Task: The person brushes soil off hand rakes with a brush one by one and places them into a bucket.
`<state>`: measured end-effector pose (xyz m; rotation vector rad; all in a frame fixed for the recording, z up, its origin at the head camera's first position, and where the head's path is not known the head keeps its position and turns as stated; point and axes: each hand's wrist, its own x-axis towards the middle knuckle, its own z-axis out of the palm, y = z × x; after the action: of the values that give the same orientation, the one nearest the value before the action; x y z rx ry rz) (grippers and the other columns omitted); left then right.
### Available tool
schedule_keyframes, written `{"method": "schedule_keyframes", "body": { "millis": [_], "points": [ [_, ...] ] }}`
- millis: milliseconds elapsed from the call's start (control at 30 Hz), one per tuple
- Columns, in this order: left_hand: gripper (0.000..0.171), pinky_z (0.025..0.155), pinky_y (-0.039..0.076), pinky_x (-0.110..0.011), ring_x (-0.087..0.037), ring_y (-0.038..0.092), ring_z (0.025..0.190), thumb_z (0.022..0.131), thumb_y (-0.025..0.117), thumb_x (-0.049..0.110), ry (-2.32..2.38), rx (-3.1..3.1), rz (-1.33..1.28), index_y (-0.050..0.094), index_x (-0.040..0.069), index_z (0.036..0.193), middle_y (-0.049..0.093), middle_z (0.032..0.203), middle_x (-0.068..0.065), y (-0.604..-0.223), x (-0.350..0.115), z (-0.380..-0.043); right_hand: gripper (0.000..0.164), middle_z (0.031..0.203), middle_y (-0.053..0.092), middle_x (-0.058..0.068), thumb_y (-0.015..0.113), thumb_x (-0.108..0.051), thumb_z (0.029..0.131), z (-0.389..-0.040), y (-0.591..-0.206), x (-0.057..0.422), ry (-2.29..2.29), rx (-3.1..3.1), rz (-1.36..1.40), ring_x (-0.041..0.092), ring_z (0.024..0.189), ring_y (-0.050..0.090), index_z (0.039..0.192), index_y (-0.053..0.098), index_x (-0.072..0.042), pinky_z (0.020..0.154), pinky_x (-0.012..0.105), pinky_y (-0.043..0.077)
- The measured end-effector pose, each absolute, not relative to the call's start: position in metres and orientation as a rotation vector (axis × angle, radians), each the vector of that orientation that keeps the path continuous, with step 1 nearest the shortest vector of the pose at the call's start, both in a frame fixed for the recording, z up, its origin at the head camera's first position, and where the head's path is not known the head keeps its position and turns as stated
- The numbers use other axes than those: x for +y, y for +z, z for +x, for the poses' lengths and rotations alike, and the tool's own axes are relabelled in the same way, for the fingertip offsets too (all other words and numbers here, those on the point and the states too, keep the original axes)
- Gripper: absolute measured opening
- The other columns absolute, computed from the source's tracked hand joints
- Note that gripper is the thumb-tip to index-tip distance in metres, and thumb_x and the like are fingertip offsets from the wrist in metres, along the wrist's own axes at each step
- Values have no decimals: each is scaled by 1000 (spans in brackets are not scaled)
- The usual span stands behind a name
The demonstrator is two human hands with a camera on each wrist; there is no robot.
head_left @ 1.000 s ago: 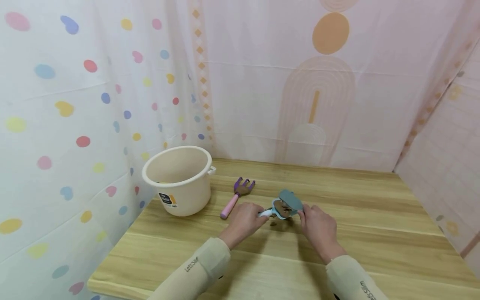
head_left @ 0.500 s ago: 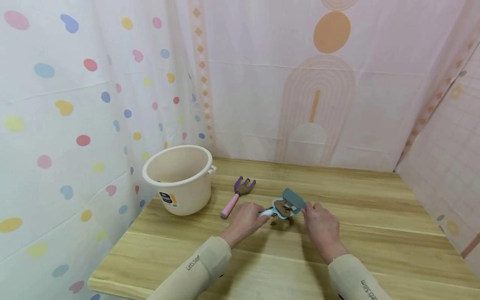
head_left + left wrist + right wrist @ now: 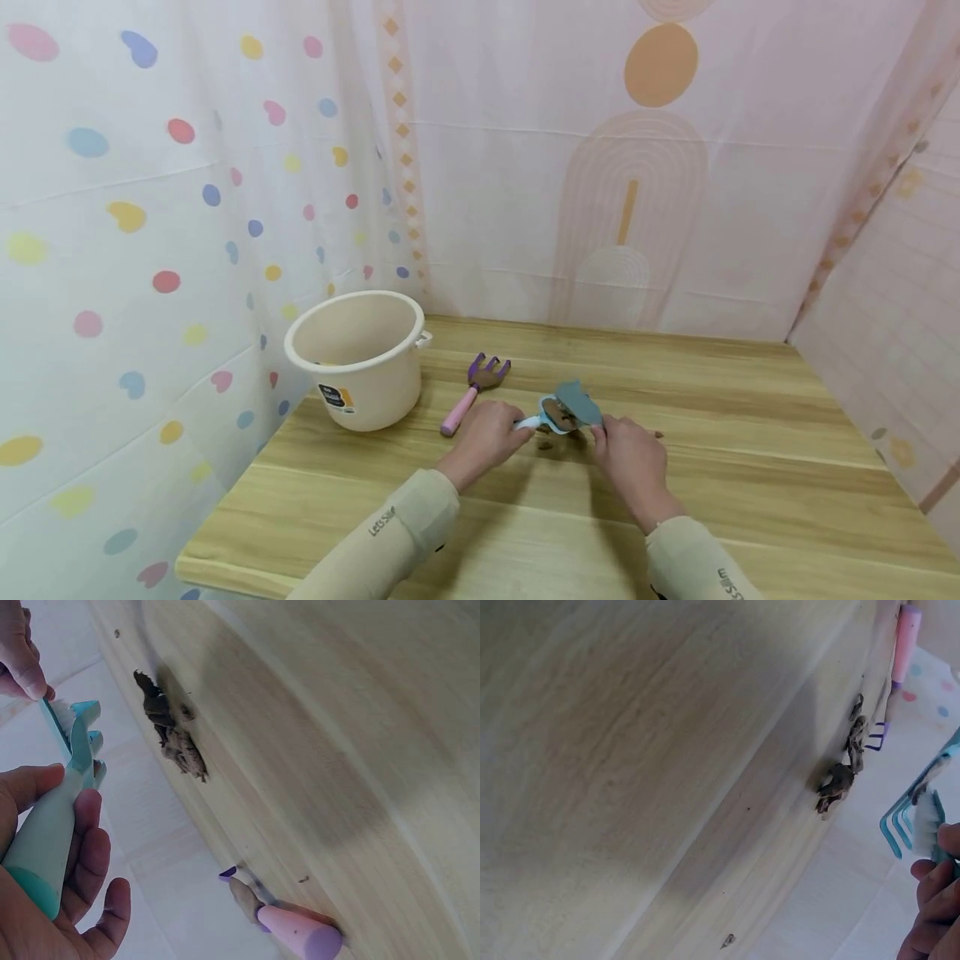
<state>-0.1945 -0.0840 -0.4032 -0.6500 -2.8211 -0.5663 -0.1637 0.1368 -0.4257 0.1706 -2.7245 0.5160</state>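
- While the left hand [image 3: 483,440] curls its fingers round the pale handle of the light-blue hand fork [image 3: 70,784], the fork is held above the wooden table [image 3: 757,433], near its middle; brown matter coats the fork's head.
- The right hand [image 3: 633,457] pinches one end of the teal brush [image 3: 579,403] between thumb and fingers; its white bristles lie against the fork's tines, as the right wrist view shows.
- Dark brown clumps [image 3: 171,727] lie on the table below the two tools; smaller crumbs are scattered nearby.
- The left sleeve [image 3: 378,546] is cream and carries dark lettering that reads roughly "Lets Slim", its last letters bending out of sight; the right sleeve [image 3: 686,550] bears similar lettering, of which "Slim" can be read.
- On the cream bucket [image 3: 386,392], at the left of the table, sits a label [image 3: 336,399] in black and orange; its print is too small to read.
- The pink-handled fork [image 3: 468,397] lies between the bucket and the left hand; its purple head is partly covered in brown.
- Behind, a dotted curtain [image 3: 150,333] hangs at the left; a pale pink curtain [image 3: 502,192] with arches hangs at the back.
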Motion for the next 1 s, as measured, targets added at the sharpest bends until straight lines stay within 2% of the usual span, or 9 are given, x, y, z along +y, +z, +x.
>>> {"method": "schedule_keyframes", "body": {
  "millis": [133,367,733,933,1000],
  "points": [
    [33,48,33,-24,-6,39,49,89,70,29,-548,-2818,-641,58,18,61,43,52,11,-405,-84,-194,19,72,61,9,67,-23,95,-164,-430,138,427,-2685,182,26,51,57,87,66,-6,42,43,43],
    [33,49,33,-24,-7,39,49,89,70,29,-544,-2808,-640,57,19,61,43,52,10,-406,-83,-194,17,68,58,11,71,-18,91,-163,-437,140,256,-2565,254,24,41,50,92,65,-2,37,39,40],
    [31,47,32,-24,-6,39,48,90,70,28,-568,-2824,-642,59,18,62,43,51,11,-409,-82,-195,20,65,52,10,75,-14,86,-164,-440,144,175,-2432,286,24,43,50,92,63,0,34,36,36],
    [30,46,33,-23,-5,39,47,90,70,27,-566,-2837,-632,59,18,63,44,51,11,-405,-84,-196,19,68,56,12,71,-16,90,-165,-429,145,276,-2475,236,26,43,50,97,64,0,35,38,37],
    [29,46,33,-23,-6,40,47,90,70,27,-567,-2837,-636,60,18,64,44,52,11,-404,-84,-196,17,69,58,11,69,-18,93,-165,-425,143,363,-2524,216,24,44,49,95,65,-2,37,39,38]
  ]
}}
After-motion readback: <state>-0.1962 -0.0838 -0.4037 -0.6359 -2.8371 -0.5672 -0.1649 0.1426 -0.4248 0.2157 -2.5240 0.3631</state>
